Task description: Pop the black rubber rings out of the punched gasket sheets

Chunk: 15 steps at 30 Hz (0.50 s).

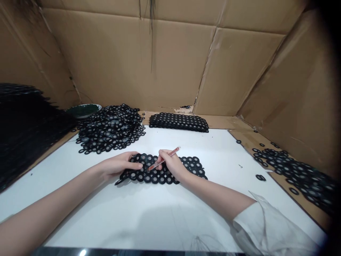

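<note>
A panel of joined black rings [155, 179] lies across the white tabletop in front of me. My left hand [121, 164] grips its left end, with the thumb on top and the fingers partly hidden behind and under the edge. In my right hand [170, 165] is a slim pen-like tool [174, 151] with a reddish, partly clear barrel, pinched between thumb and fingers. Its lower end points down and left onto the rings near my left thumb. My right hand and wrist cover part of the panel's middle and right.
A heap of loose black rings [112, 128] sits at the back left, beside a bowl with dark green contents [84, 110]. Stacked ring panels [178, 122] lie at the back. More rings [301, 174] spread along the right. A dark pile [29, 131] stands left; cardboard walls [133, 60] enclose the table.
</note>
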### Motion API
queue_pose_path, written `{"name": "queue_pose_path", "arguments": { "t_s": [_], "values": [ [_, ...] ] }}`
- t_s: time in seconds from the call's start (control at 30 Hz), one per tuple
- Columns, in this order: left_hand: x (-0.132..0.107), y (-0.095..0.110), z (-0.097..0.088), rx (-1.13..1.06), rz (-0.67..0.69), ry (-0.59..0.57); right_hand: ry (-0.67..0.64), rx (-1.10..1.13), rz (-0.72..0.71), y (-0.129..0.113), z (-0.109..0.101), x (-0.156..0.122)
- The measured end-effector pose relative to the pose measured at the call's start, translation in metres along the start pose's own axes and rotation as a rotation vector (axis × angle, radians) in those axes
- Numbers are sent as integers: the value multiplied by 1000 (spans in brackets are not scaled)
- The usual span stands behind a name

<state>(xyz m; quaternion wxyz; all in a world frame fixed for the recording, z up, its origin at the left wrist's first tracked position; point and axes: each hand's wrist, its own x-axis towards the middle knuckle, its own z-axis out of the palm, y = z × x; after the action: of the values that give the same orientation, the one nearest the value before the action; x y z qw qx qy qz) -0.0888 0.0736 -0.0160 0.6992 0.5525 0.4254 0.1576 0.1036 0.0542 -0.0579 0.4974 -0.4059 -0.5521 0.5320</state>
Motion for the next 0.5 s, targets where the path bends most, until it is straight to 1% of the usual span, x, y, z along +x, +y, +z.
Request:
{"name": "queue_pose_path", "arguments": {
  "t_s": [0.13, 0.23, 0.33, 0.4, 0.5],
  "values": [
    [-3, 1, -1, 71, 10, 5, -1, -12, 7, 0, 0, -2],
    [-3, 4, -7, 102, 6, -37, -13, -16, 1, 0, 0, -2],
    [-2, 5, -11, 135, -20, -53, 0, 60, -17, 2, -1, 0],
    [-1, 4, -12, 173, -35, -2, 27, 159, -13, 4, -2, 2],
    [3, 1, -10, 285, 2, 144, 96, 258, 12, 4, -2, 3]
  ]
}}
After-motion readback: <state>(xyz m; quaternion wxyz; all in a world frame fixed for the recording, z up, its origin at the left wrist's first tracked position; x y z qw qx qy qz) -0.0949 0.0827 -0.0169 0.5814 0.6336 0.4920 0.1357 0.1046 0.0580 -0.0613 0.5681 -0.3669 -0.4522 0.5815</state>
